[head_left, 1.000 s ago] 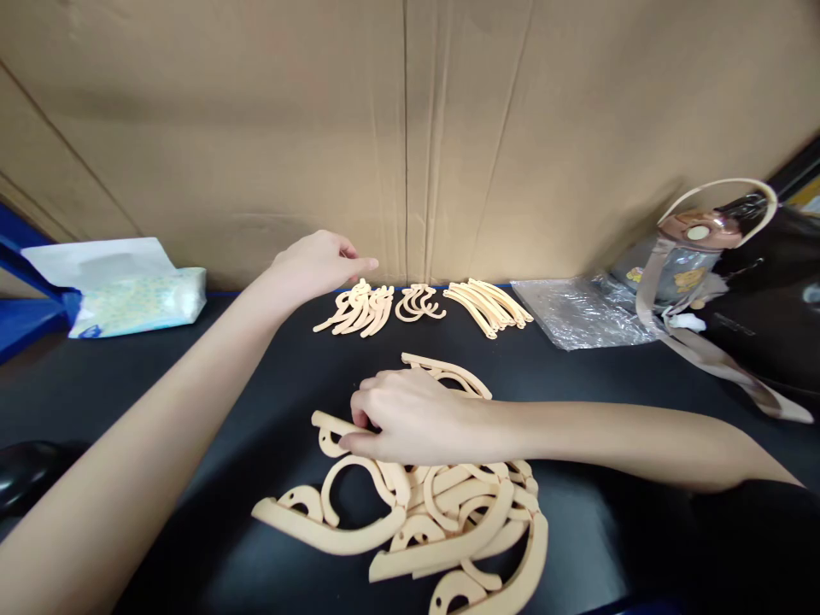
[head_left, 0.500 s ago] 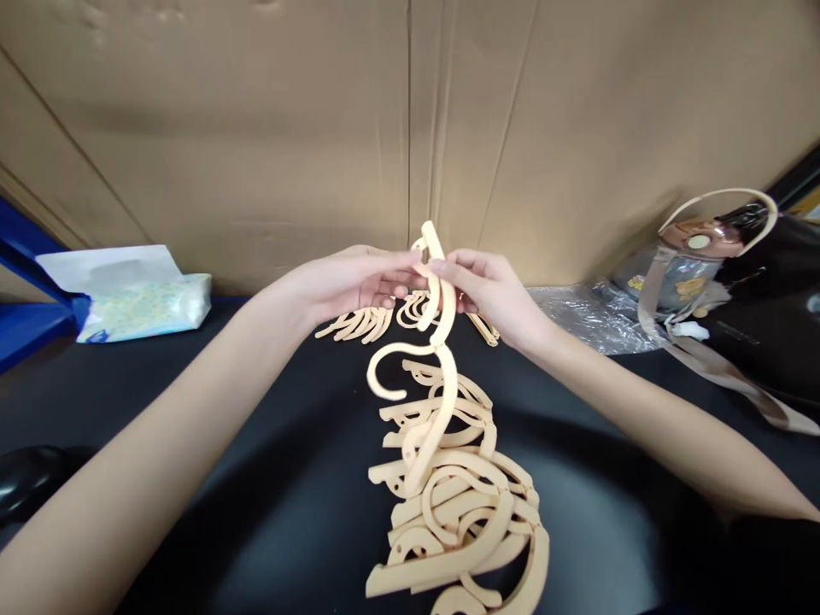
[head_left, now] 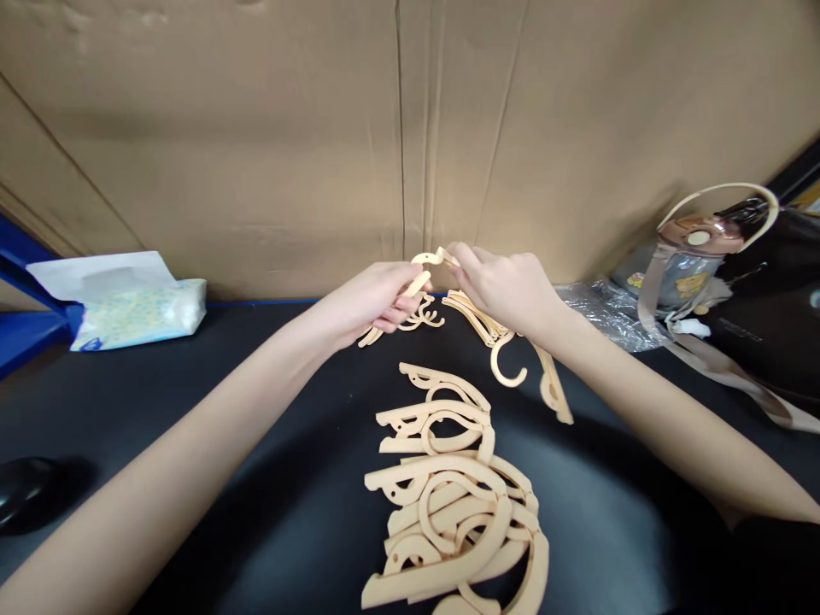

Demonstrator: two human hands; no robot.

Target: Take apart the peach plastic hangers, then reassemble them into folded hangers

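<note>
My right hand point(head_left: 503, 278) is closed on a beige folding clothes hanger point(head_left: 509, 369), whose hook and one arm hang below the palm. Part of the same beige plastic, with a small hole, reaches across toward my left hand point(head_left: 377, 295). The left fingers are closed around a short beige hanger piece point(head_left: 419, 284); whether it joins the hanger I cannot tell. Beneath the hands, on the black table point(head_left: 282, 427), lies an overlapping pile of folded beige hangers point(head_left: 442, 495). Behind the hands sit loose hooks point(head_left: 423, 318) and a stack of long hanger arms point(head_left: 472, 314).
A pack of tissues point(head_left: 141, 307) lies at the back left. A black rounded object point(head_left: 29, 491) is at the left edge. At the right are clear plastic wrap point(head_left: 602, 316), a strapped bottle point(head_left: 679, 265) and a black bag point(head_left: 762, 316). Cardboard point(head_left: 256, 154) stands behind.
The hanger has turned from hanging centrally over the pile to hanging under my right hand, further right. My right hand has rotated palm down, and my left hand has curled around a piece.
</note>
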